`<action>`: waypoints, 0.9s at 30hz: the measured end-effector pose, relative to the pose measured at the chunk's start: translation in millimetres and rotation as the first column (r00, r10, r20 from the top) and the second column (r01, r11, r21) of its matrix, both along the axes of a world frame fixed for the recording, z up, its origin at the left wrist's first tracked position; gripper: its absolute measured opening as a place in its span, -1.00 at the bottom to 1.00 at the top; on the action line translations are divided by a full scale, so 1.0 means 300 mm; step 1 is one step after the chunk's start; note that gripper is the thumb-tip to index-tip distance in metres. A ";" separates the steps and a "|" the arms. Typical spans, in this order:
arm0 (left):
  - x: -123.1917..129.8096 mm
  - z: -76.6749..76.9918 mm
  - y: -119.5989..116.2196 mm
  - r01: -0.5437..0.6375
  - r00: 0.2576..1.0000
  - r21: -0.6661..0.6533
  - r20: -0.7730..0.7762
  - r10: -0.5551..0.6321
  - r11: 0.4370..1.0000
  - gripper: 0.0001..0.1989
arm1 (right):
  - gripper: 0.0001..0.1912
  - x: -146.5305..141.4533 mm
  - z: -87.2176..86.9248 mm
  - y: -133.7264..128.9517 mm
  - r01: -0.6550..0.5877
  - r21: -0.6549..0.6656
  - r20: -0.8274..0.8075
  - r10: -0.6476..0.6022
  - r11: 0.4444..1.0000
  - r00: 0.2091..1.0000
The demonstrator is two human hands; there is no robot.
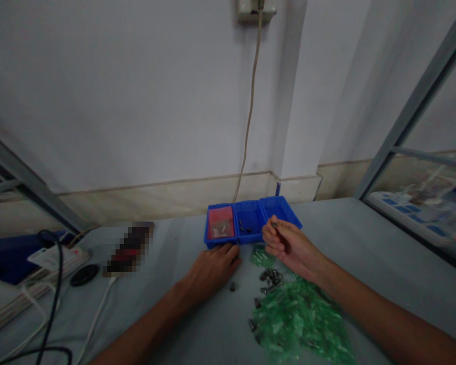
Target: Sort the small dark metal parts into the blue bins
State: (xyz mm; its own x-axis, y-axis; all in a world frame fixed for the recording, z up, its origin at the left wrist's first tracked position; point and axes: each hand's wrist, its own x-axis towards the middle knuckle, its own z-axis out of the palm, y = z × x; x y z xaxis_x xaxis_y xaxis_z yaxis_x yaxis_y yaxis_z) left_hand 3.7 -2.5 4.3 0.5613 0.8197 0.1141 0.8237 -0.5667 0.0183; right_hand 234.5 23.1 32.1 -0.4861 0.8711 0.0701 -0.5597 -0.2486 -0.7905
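Note:
My right hand [291,248] is raised over the front of the blue bins, pinching a small dark metal piece [274,225] between thumb and fingertips. On the table just in front of the left bin [205,240] rests my left hand [216,266], its fingers curled together; whatever they hold is hidden. Several small dark metal parts [271,279] lie in a pile below my right hand, and one loose part [232,287] sits near my left hand. A heap of green plastic bags [300,319] spreads nearby, with a smaller green bag [261,256] by the bins.
A red sheet and a small clear bag [221,229] lie in the left bin; a few small parts are in the middle bin [253,213]. At left are a pixelated object [129,251], a black round lid [84,275], cables and a power strip [19,304]. A wall stands behind.

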 end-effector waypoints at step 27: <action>-0.006 -0.007 0.003 0.005 1.000 -0.011 0.028 -0.004 1.000 -0.78 | -0.77 -0.002 0.003 -0.010 0.261 0.353 0.307 -0.375 0.898 0.875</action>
State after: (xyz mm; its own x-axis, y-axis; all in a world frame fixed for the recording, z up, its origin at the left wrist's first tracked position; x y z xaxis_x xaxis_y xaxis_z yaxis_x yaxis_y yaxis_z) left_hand 2.0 -1.5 2.1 0.5619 0.8184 0.1204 0.8202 -0.5701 0.0474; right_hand 233.8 20.1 32.9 -0.2264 0.9488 0.2202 -0.2318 0.1671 -0.9583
